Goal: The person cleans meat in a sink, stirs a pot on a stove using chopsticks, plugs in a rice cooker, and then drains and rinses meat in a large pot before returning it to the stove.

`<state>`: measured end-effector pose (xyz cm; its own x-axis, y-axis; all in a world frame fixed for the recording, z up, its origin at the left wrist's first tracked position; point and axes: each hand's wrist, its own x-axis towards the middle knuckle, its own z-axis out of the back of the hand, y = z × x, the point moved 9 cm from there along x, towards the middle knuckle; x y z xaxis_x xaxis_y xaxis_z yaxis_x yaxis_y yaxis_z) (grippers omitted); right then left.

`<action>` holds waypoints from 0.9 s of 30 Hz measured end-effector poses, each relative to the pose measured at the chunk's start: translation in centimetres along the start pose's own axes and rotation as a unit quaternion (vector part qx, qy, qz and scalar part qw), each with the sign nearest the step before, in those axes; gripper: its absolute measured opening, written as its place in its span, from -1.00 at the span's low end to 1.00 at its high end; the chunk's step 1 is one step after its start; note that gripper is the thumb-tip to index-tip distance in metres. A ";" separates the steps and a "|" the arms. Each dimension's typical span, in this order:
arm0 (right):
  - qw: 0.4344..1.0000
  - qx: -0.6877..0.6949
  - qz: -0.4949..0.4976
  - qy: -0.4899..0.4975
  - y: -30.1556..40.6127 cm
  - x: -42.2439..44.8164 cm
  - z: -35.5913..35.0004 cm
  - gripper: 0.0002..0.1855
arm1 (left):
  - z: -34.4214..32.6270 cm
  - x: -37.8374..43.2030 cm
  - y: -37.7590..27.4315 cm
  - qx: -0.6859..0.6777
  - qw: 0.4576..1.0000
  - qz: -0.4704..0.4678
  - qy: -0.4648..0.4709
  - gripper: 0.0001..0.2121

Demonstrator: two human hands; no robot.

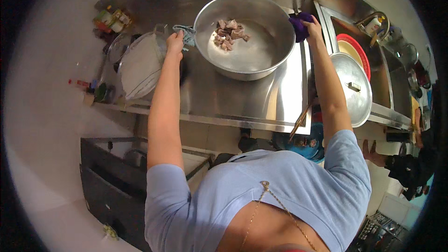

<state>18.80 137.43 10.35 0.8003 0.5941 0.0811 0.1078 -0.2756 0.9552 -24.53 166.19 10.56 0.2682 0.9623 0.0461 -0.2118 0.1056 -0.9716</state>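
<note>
A large round metal pot is held between my two hands, over the stainless steel counter. Chunks of meat lie together on the left part of its bottom. My left hand grips a grey-green cloth at the pot's left side. On the right side, my right hand grips a purple cloth against the pot. The cloths hide most of the handles. Whether the pot's base touches the counter, I cannot tell.
Left on the counter stands a cloth-covered bowl. To the right, a metal lid leans by a red basin at the sink. Chopsticks jut over the counter's edge above a blue tub. Another person is at the far right.
</note>
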 end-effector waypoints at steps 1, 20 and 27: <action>1.000 0.002 -0.013 -0.005 -0.8 -0.5 0.6 -0.66 | 0.1 -0.4 1.0 0.028 0.999 0.020 0.004 -0.72; 0.889 -0.388 -0.071 0.233 9.6 -22.5 -8.8 -0.69 | 4.5 -15.1 -10.6 0.218 0.924 -0.247 -0.195 -0.71; 0.735 -0.416 0.299 0.443 8.0 -28.5 -25.0 -0.61 | 3.1 -24.9 6.0 0.201 0.978 -0.036 -0.053 -0.69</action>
<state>-17.90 137.24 22.80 -0.1816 0.9155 0.3590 -0.8007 -0.3496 0.4865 -35.39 143.59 4.34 0.2008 0.9672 0.1557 -0.5533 0.2431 -0.7967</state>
